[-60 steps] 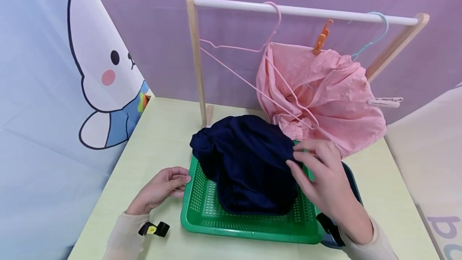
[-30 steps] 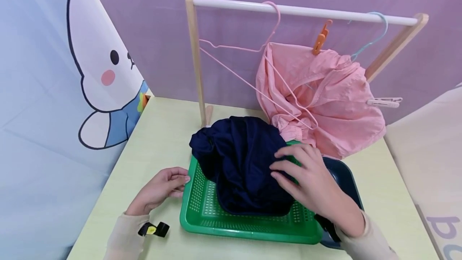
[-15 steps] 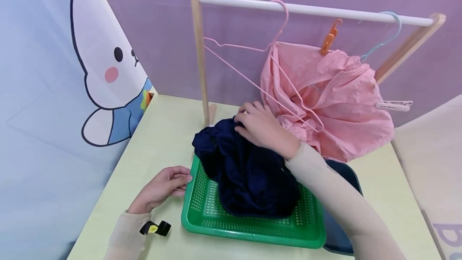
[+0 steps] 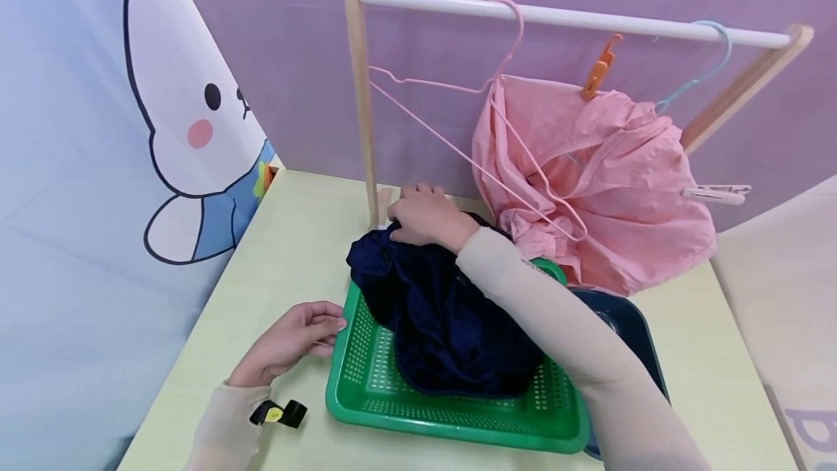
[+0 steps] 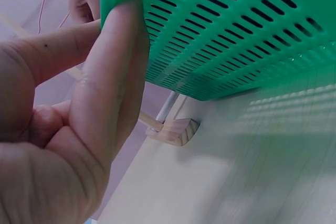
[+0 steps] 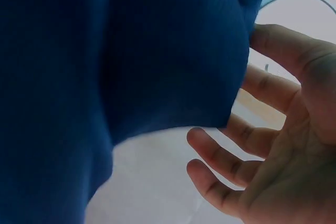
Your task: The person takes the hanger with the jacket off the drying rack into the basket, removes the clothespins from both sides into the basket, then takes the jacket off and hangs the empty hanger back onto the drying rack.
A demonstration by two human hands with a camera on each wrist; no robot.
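Observation:
A bunched navy blue cloth garment (image 4: 451, 325) lies in a green perforated plastic basket (image 4: 445, 424). My left hand (image 4: 297, 336) pinches the basket's left rim between thumb and fingers; the left wrist view shows the thumb and forefinger meeting at that green rim. My right hand (image 4: 428, 218) is at the garment's far edge, by the foot of the rack. In the right wrist view its fingers (image 6: 257, 137) are spread and loosely bent beside the hanging blue cloth (image 6: 173, 61), and some fingertips pass behind the cloth. The right forearm covers part of the garment.
Behind the basket stands a rack with a white rod (image 4: 445, 3) and wooden posts. On it hang a pink hanger (image 4: 451, 86), a blue hanger (image 4: 696, 82) and a pink garment (image 4: 588, 187) with orange (image 4: 598, 71) and white (image 4: 716, 193) clips. A dark tray (image 4: 621, 315) sits to the right.
My right hand has moved from the garment's right side across to its far left edge. The garment has shifted slightly. My left hand stays on the basket rim.

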